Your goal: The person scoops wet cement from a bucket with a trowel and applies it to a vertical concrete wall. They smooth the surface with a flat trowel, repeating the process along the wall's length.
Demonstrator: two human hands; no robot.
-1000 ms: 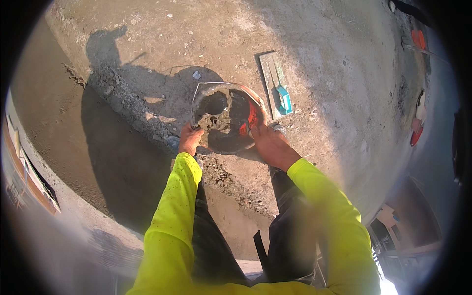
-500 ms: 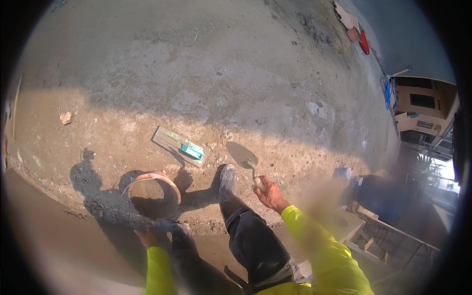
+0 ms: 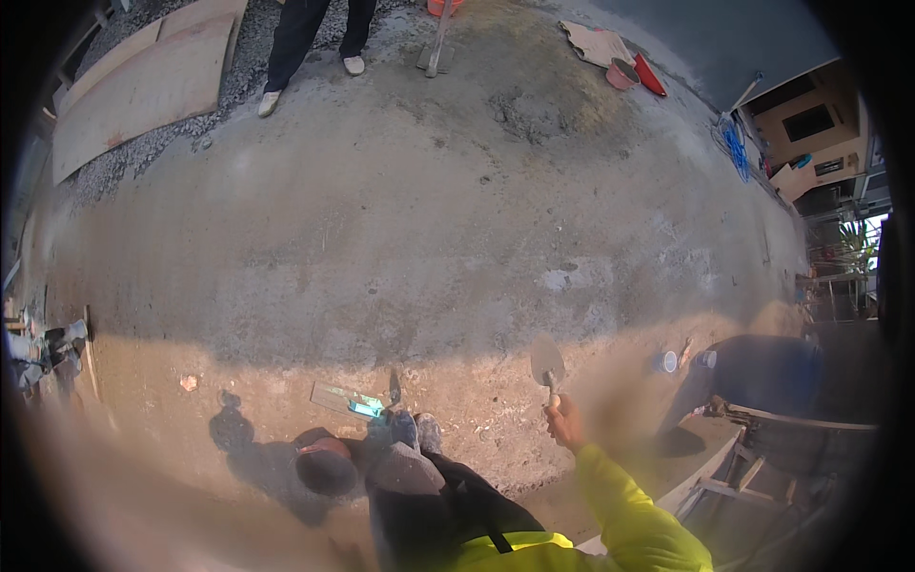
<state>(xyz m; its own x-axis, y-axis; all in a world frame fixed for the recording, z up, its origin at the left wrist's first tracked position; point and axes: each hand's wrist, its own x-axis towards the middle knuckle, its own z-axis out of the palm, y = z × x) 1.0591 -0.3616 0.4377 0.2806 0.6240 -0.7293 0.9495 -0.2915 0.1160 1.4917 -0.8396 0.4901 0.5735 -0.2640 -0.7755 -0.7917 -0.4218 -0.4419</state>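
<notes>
Trowel [image 3: 547, 360] gripped in the right hand [image 3: 566, 422] at 5 o'clock

With 12 at the top of my view, I see the right hand's fingers closed round the trowel's handle, the blade between 4 and 5 o'clock with its tip toward 12. A yellow sleeve [image 3: 620, 505] runs up to that hand from 5. I cannot make out the left hand, so I cannot tell how far its fingers are open or what they hold. The boots [image 3: 404, 431] stand near 6:30, and at 7 I have a bucket [image 3: 323, 445] with a reddish side, too blurred for me to judge its contents. Just above it, toward 7:30, a float [image 3: 334, 396] with a turquoise handle lies on the ground [image 3: 457, 238]. At 4 I see a white tub [image 3: 665, 362], with a dark blue barrel [image 3: 772, 367] beyond it. Far off at 11 I have another person's legs [image 3: 305, 43] in dark trousers and pale shoes, with boards [image 3: 143, 95] at 10. A pink bucket [image 3: 622, 74] sits at 1, and a blue hose [image 3: 734, 148] lies at 2
</notes>
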